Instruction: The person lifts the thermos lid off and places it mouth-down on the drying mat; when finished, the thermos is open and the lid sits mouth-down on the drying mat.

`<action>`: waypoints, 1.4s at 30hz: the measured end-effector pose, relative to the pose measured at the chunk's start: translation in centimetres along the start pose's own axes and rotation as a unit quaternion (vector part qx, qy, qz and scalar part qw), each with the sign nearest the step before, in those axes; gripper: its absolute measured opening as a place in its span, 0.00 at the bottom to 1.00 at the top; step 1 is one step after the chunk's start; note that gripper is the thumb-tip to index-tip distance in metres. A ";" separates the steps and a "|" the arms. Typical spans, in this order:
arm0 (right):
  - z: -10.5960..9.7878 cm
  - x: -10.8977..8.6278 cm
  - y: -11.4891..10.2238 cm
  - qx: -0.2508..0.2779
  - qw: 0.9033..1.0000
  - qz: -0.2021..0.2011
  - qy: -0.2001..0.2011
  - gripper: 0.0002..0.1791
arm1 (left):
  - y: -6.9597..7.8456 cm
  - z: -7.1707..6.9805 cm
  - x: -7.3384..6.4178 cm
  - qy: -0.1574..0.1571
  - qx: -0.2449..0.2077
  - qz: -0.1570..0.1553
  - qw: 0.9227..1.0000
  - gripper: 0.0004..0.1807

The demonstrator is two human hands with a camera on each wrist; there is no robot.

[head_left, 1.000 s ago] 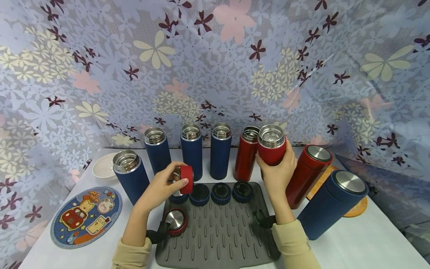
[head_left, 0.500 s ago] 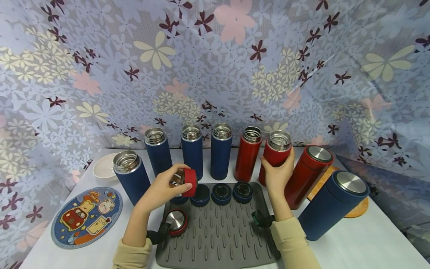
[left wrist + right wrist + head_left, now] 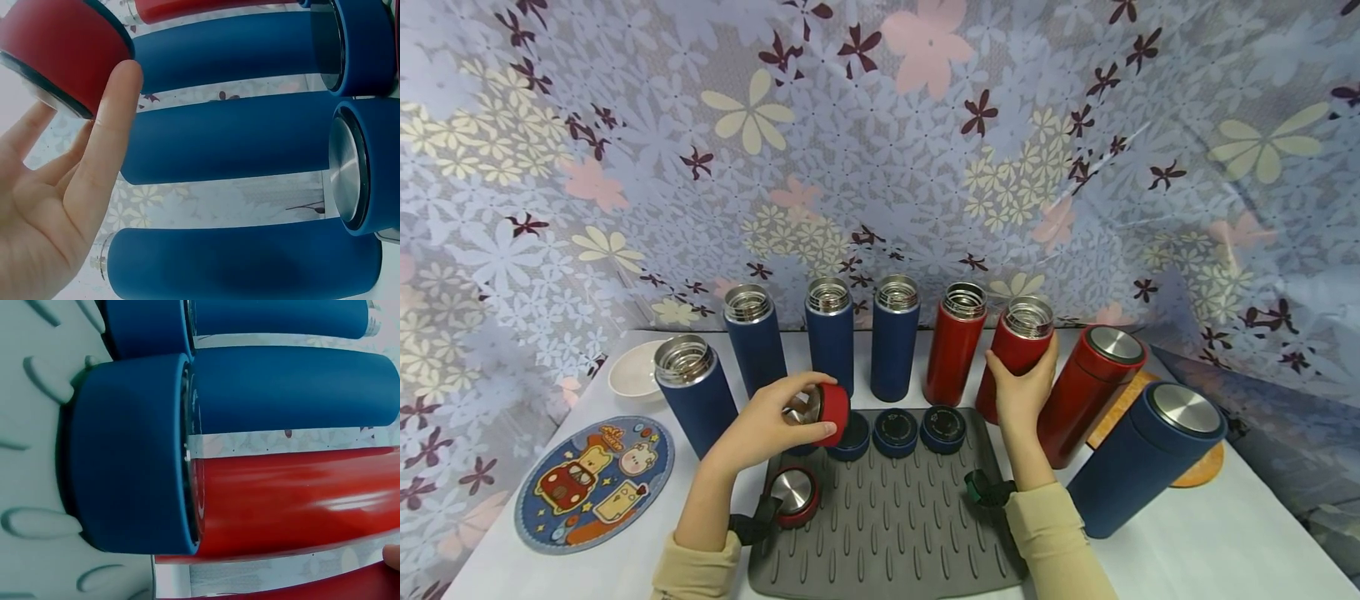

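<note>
In the head view my left hand (image 3: 767,423) pinches a red bottle lid (image 3: 834,415) between thumb and fingers, above the mat's back left corner. The left wrist view shows this red lid (image 3: 59,53) tilted, the thumb along its side. My right hand (image 3: 1024,385) grips a red thermos bottle (image 3: 1009,354) with a bare steel mouth, upright at the mat's back right corner. A second lidless red bottle (image 3: 955,346) stands just left of it. Only a fingertip (image 3: 392,555) of the right hand shows in the right wrist view, at the lower right edge.
Several lidless blue bottles (image 3: 891,350) stand along the back. Several blue lids (image 3: 895,433) and a red lid (image 3: 793,493) lie on the grey mat (image 3: 880,525). At right stand lidded red (image 3: 1075,408) and blue (image 3: 1131,471) bottles. A round placemat (image 3: 595,483) and white bowl (image 3: 634,373) are left.
My right hand has lowered the red bottle and moved it right, away from the other lidless red one. The left hand has shifted slightly right with the red lid.
</note>
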State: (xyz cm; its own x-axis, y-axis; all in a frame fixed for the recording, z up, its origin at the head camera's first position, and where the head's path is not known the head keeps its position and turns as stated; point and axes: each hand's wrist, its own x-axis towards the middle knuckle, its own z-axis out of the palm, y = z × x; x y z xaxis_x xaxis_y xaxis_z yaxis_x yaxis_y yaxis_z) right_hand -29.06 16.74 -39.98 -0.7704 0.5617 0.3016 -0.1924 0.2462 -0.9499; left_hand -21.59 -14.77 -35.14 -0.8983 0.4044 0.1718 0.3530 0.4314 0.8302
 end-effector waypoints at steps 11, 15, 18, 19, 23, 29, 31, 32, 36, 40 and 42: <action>-0.2 0.3 0.2 -0.015 1.000 0.011 -0.001 0.50 | -0.6 1.9 -0.3 -0.068 0.095 0.017 0.993 0.37; -0.2 0.2 -0.1 -0.010 1.000 0.009 -0.007 0.52 | -1.1 2.8 -0.4 -0.082 0.156 0.017 0.984 0.35; -0.1 -0.1 -0.7 -0.016 1.000 -0.012 -0.004 0.53 | -1.3 3.3 -0.4 -0.094 0.186 0.007 0.978 0.34; -0.1 -0.3 -0.9 -0.022 0.999 -0.023 -0.002 0.53 | -1.4 3.5 -0.4 -0.097 0.195 0.004 0.976 0.34; 0.0 -0.9 -1.7 -0.041 0.996 -0.079 0.011 0.51 | -1.4 4.2 -0.4 -0.107 0.218 0.003 0.970 0.36; -0.1 -1.9 -3.0 -0.019 0.976 -0.203 0.075 0.40 | -1.8 5.1 -0.3 -0.116 0.249 0.007 0.961 0.37; -0.2 -2.1 -3.5 -0.013 0.958 -0.260 0.117 0.37 | -2.0 5.4 -0.3 -0.117 0.258 0.007 0.959 0.37; -0.3 -2.1 -3.8 -0.015 0.946 -0.291 0.144 0.35 | -2.0 5.5 -0.3 -0.118 0.258 0.007 0.959 0.37; -0.9 -2.1 -4.5 -0.033 0.902 -0.361 0.235 0.31 | -2.2 5.8 -0.3 -0.123 0.265 0.010 0.956 0.38; -2.0 -1.8 -4.5 -0.060 0.909 -0.334 0.243 0.32 | -2.4 5.9 -0.3 -0.124 0.270 0.007 0.955 0.38; -2.7 -1.6 -4.2 -0.072 0.923 -0.302 0.227 0.34 | -2.4 5.9 -0.2 -0.124 0.274 0.006 0.954 0.38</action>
State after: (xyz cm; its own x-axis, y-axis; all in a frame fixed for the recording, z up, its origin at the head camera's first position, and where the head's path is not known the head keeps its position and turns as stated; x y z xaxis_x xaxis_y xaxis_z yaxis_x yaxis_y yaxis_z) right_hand -25.40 16.94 -36.21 -0.2088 0.5518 0.8074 -0.3963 0.7070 -0.5857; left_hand -20.67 -11.13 -40.32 -0.8277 0.5611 -0.0084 0.5073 0.7546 0.4162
